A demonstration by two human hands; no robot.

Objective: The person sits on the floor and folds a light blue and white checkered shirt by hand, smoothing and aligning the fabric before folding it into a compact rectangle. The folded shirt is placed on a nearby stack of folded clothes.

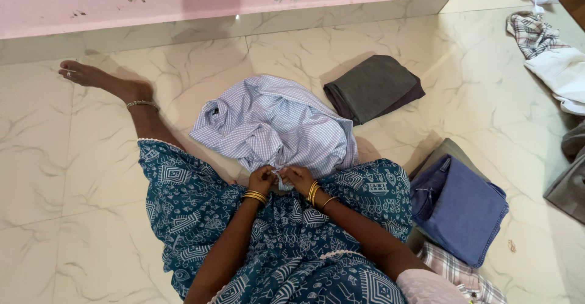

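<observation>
Seated on the marble floor (pixel 73 176), the person reaches both forearms forward over the lap, wrists bent inward. The left hand (pixel 262 179) and right hand (pixel 298 179) meet, fingers curled shut, pinching the near edge of a crumpled checked shirt (pixel 274 121) lying just ahead. Beyond it rests a folded grey garment (pixel 372 87).

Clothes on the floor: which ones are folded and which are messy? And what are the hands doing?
Checked shirt: crumpled, unfolded.
Grey garment: folded.
Blue jeans: folded.
Plaid cloth: messy heap.
Left hand: fingers pinching the shirt's edge.
Right hand: pinching it too.
</observation>
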